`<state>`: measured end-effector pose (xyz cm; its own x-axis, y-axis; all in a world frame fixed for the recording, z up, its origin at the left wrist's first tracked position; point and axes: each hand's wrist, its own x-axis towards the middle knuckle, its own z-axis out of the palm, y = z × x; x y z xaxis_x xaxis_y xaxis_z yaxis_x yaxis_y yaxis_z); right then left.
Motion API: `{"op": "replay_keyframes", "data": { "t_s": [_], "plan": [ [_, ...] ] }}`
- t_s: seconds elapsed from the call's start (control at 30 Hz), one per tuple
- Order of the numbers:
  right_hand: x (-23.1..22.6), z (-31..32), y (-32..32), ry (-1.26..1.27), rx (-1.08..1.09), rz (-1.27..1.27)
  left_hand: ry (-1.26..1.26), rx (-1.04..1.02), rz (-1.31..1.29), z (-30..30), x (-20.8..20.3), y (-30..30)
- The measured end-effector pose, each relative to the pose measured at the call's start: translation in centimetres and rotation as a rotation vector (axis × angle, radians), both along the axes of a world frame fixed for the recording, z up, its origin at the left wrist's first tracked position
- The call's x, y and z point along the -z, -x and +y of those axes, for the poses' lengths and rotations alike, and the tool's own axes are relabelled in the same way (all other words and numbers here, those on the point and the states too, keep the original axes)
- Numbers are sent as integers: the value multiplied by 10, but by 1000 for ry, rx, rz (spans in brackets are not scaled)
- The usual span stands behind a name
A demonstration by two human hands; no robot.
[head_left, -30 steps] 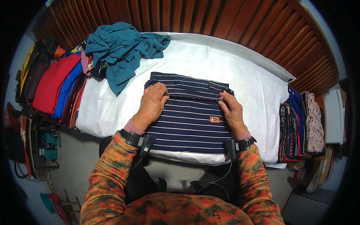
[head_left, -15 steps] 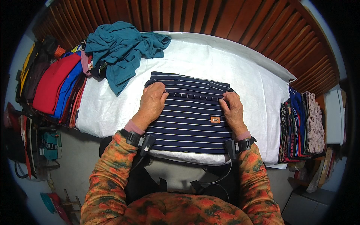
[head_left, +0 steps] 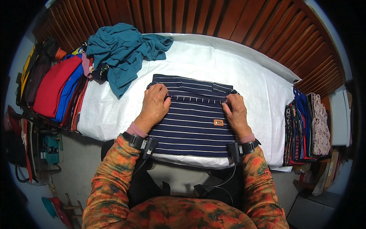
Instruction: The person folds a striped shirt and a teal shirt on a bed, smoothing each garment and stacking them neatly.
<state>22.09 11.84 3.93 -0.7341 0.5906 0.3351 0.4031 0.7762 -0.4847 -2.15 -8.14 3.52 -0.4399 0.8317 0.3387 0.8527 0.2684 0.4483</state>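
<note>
A navy garment with thin white stripes (head_left: 190, 131) lies folded flat in front of me, a small tan patch (head_left: 218, 122) on its right part. Across its upper part runs a narrow rolled edge with short crosswise stripes. My left hand (head_left: 154, 102) is closed on the left end of that edge, thumb and fingers pinching the cloth. At the right end my right hand (head_left: 237, 111) grips it in the same way. Both wrists rest low over the garment's sides, and part of the cloth beneath the fingers is hidden.
A crumpled teal garment (head_left: 122, 49) lies at the back left of the white-covered surface (head_left: 228, 53). Folded clothes (head_left: 57, 87) are stacked at the left, with another row of folded clothes (head_left: 305, 126) at the right. Wooden slats (head_left: 213, 17) border the far side.
</note>
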Motion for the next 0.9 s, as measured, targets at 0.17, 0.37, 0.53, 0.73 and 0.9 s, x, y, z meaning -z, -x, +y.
{"op": "replay_keyframes", "data": {
  "t_s": [0.17,0.37,0.53,0.73,0.9],
  "plan": [
    [-5,-2,0,11,-9,-27,77,17,-60,-1,-7,-1],
    [-5,-2,1,-14,-4,-7,50,25,-80,-1,-5,0],
    [-4,-1,1,-27,6,-36,55,30,-76,-1,-2,1],
    [-3,-1,1,-19,6,-37,50,17,-73,-1,-2,0],
    [-3,-1,0,-31,1,-45,29,20,-42,-1,-2,1]
  ]
}}
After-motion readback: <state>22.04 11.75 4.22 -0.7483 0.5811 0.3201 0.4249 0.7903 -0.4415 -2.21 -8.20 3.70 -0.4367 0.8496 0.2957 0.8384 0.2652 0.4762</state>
